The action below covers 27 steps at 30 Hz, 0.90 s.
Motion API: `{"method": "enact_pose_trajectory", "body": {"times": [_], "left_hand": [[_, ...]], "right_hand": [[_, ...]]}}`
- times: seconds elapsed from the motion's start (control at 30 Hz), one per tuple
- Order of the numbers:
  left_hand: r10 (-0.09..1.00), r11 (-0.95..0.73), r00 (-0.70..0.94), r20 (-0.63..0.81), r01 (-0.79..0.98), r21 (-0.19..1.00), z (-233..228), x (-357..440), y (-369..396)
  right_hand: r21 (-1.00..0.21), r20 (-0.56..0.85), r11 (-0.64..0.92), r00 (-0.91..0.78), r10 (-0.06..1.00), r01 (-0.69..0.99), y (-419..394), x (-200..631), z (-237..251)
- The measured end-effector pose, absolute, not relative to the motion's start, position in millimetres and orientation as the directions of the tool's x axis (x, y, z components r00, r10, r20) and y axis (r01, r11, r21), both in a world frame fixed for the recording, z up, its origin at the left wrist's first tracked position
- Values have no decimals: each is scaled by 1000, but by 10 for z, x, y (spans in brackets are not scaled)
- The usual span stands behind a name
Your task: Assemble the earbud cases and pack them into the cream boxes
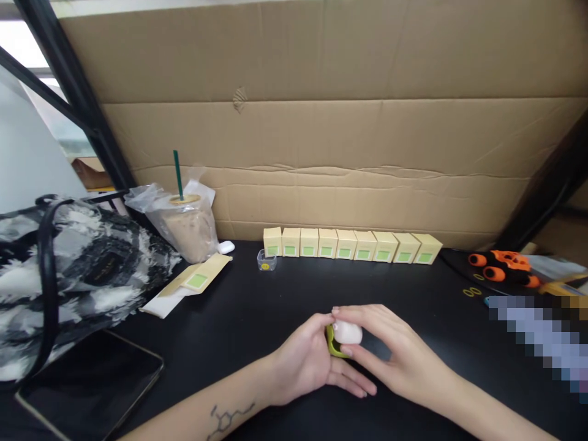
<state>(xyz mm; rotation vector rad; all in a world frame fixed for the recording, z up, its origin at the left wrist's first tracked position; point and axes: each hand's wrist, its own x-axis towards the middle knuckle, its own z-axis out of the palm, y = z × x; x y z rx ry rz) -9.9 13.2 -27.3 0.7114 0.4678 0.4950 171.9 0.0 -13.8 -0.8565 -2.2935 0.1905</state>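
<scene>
Near the front middle of the table, my left hand (307, 361) holds a yellow-green, hollow cover (337, 351) between thumb and fingers, its lower fingers stretched out beneath. My right hand (390, 349) grips a smooth, pale, rounded case (348, 332), like an earbud case, between thumb and fingertips. The pale case sits tilted at the mouth of the green cover, touching it and only partly inside. Part of the cover is hidden behind the case and my fingers.
A row of small cream boxes (337, 243) with green labels stands along the cardboard back wall, a clear plastic tray (266, 261) before it. An opened carton (195, 278), bagged drink (188, 229), black tablet (92, 386) and furry bag (92, 263) lie left. Orange-black objects (503, 267) sit right.
</scene>
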Motion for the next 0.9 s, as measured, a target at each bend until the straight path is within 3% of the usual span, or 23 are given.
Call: {"method": "enact_pose_trajectory", "body": {"times": [0.2, 0.5, 0.7, 0.9], "left_hand": [[555, 660, 804, -215, -269, 701, -285, -118, 128], [569, 644, 801, -188, -292, 707, -316, -94, 118], [600, 641, 782, -169, -344, 686, -288, -68, 103], [605, 660, 744, -283, -271, 701, -279, -57, 108]], "right_hand": [[-342, 543, 797, -587, 600, 498, -42, 1705, -130], [-460, 518, 677, -445, 730, 574, -69, 1608, -220], [-441, 546, 709, -463, 698, 550, -92, 1561, -219], [-394, 593, 750, -477, 649, 531, -97, 1510, -161]]}}
